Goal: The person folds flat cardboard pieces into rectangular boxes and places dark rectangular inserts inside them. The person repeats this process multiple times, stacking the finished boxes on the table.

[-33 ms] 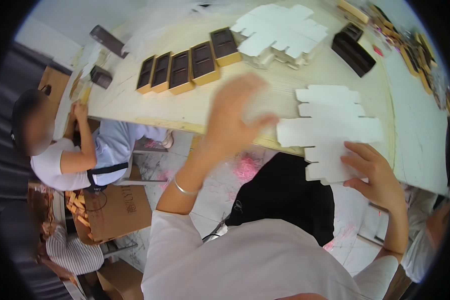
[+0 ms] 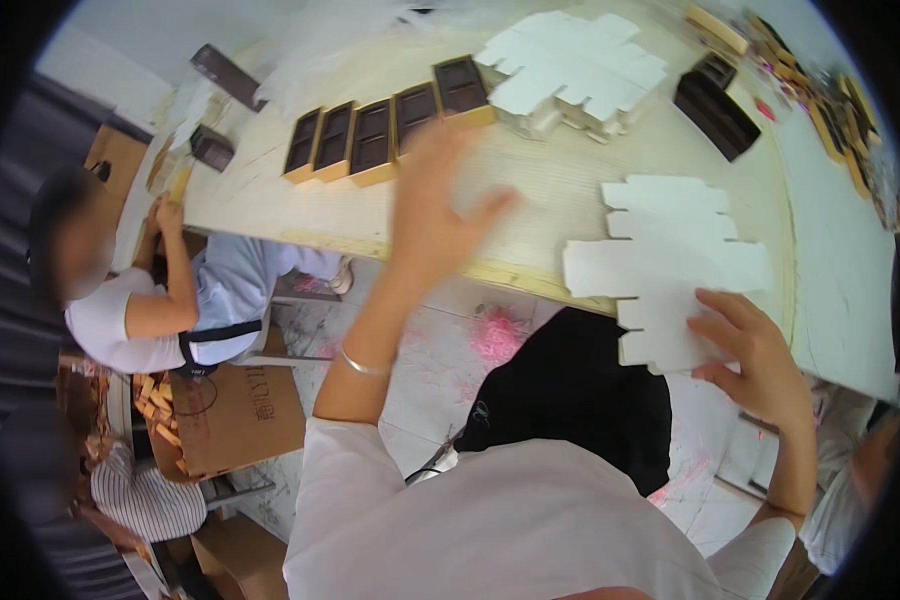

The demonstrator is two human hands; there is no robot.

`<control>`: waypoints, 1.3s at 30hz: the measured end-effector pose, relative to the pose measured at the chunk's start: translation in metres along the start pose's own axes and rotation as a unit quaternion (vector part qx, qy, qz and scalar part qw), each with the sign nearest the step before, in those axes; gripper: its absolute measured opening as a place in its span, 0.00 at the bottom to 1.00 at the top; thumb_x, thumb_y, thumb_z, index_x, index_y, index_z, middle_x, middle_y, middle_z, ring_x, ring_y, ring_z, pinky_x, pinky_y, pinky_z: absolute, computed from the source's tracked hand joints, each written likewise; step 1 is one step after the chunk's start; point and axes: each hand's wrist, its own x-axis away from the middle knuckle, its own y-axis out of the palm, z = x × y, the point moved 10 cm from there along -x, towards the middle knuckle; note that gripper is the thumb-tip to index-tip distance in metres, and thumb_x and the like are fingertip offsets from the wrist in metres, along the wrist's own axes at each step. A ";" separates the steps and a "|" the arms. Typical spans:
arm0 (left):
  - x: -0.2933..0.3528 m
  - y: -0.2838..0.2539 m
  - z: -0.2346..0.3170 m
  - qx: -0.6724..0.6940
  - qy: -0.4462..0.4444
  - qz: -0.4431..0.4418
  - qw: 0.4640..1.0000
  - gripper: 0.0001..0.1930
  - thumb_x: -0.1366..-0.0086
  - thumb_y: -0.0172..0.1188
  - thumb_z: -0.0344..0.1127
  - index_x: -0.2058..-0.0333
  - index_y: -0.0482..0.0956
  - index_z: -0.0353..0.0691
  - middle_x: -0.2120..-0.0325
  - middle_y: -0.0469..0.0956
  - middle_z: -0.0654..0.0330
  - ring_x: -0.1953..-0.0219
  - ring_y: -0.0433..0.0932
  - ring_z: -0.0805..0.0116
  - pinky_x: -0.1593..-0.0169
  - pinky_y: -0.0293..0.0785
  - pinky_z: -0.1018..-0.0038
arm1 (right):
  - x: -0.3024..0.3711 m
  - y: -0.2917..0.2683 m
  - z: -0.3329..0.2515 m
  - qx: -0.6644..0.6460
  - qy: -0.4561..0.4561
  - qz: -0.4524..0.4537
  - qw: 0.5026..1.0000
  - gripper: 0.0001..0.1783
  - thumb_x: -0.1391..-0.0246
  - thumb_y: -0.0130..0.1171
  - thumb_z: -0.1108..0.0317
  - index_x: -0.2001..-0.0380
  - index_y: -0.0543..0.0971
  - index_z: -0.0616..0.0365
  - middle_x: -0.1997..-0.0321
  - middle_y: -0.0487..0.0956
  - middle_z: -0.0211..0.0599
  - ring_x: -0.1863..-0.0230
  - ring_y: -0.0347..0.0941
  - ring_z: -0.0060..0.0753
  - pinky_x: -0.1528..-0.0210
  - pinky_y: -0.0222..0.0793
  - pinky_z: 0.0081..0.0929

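Right hand (image 2: 755, 355): fingers closed on near edge of flat white die-cut card blank (image 2: 670, 265), lying at near right edge of wooden tabletop (image 2: 560, 180), partly overhanging. Left hand (image 2: 435, 200): raised above tabletop, fingers spread wide, blurred, holding nothing, well left of blank. Row of dark trays with gold rims (image 2: 385, 130) just beyond left hand, toward far left. Stack of white card blanks (image 2: 570, 65) at far centre. Dark open box (image 2: 715, 105) far right of stack. Seated person (image 2: 150, 290) at left tabletop end.
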 end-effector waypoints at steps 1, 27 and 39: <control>-0.005 -0.020 -0.051 -0.027 -0.086 0.026 0.996 0.31 0.50 0.71 0.42 0.48 0.72 0.38 0.45 0.68 0.45 0.39 0.62 0.46 0.38 0.59 0.57 | 0.003 -0.001 -0.001 0.019 -0.002 -0.002 1.000 0.30 0.67 0.73 0.67 0.55 0.77 0.62 0.42 0.70 0.50 0.42 0.67 0.54 0.43 0.65 0.39; 0.113 -0.149 -0.173 -0.194 -0.424 0.014 0.885 0.42 0.45 0.62 0.59 0.39 0.62 0.36 0.50 0.69 0.40 0.48 0.71 0.45 0.46 0.69 0.59 | -0.233 0.049 -0.142 0.009 -0.236 0.271 0.933 0.21 0.57 0.66 0.68 0.58 0.74 0.59 0.45 0.68 0.55 0.47 0.65 0.52 0.47 0.61 0.45; 0.185 -0.141 -0.161 0.211 -0.464 0.273 0.816 0.43 0.41 0.66 0.43 0.37 0.52 0.29 0.41 0.62 0.43 0.41 0.65 0.58 0.40 0.64 0.68 | -0.226 0.055 -0.149 -0.042 -0.328 0.225 0.916 0.15 0.55 0.62 0.71 0.61 0.74 0.60 0.48 0.70 0.48 0.56 0.68 0.48 0.55 0.65 0.40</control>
